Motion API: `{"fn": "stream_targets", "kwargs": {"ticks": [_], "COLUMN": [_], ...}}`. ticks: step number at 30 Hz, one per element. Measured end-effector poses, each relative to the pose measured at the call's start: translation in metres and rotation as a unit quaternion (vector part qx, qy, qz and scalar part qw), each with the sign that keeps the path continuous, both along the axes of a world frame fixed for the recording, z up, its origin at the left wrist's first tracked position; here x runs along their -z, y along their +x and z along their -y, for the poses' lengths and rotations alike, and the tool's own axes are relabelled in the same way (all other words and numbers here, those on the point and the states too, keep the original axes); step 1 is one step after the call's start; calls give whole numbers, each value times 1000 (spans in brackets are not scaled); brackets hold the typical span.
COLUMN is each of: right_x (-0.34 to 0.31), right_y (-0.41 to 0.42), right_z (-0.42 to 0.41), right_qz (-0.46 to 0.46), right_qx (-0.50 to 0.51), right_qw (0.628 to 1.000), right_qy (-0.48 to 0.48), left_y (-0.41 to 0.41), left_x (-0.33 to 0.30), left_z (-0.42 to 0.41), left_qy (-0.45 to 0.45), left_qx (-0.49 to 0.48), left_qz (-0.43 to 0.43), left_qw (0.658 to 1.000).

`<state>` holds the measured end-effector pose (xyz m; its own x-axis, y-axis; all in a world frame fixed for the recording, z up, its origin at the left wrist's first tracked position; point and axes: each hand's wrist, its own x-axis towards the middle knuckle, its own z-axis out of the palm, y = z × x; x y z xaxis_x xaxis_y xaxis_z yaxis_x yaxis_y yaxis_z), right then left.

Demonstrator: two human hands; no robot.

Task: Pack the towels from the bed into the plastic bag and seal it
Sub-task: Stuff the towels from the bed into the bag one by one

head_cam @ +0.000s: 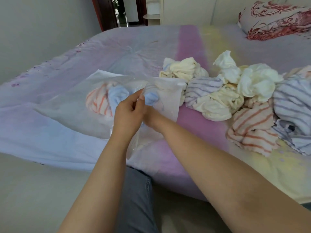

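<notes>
Clear plastic, thin and crinkled, makes up the plastic bag (pixel 75 105), which lies on the bed (pixel 134 52) spread out to the left of the hands and beyond them. Its open mouth faces the person, and the left hand (pixel 127 115) pinches the upper edge of that mouth between thumb and fingers, lifting the film a little off the bedding. The right hand (pixel 150 115) reaches in under the lifted film, just beside the left hand and partly behind it; its fingers are hidden by the left hand and the plastic, so I cannot tell whether they are closed on anything.

Inside the bag, just past the hands, sit an orange-striped towel (pixel 97 101) and a pale blue towel (pixel 118 96), bunched together and seen through the film. More blue fabric shows through the plastic right by the left thumb.

To the right of the hands, outside the bag, a loose heap of towels (pixel 235 91) lies crumpled on the bedding: cream ones, purple-striped ones and another orange-striped one (pixel 252 128) nearest the right forearm. The nearest of the heap touches the bag's right edge.

Well beyond the heap, at the far right corner of the bed, rests a red-patterned pillow (pixel 276 19).
</notes>
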<state>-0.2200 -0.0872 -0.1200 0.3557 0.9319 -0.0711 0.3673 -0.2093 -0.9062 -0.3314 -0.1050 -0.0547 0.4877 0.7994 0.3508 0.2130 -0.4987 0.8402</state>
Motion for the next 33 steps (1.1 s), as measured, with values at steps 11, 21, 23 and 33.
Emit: {"fn": "stream_targets", "kwargs": {"ticks": [11, 21, 23, 33], "right_x": [14, 17, -4, -76], "right_y": [81, 116, 95, 5], "right_z": [225, 252, 243, 214], "right_qz": [392, 259, 282, -133], "right_qx": [445, 452, 441, 105], "right_qw": [804, 853, 851, 954], "right_qy": [-45, -14, 43, 249], "left_y": [36, 40, 39, 38], "left_x": [25, 34, 33, 28], "left_z": [17, 30, 29, 16], "left_qy": [20, 21, 19, -35], "left_qx": [3, 20, 23, 45], "left_qz": [-45, -51, -45, 16], "left_qw": [999, 998, 999, 998]}}
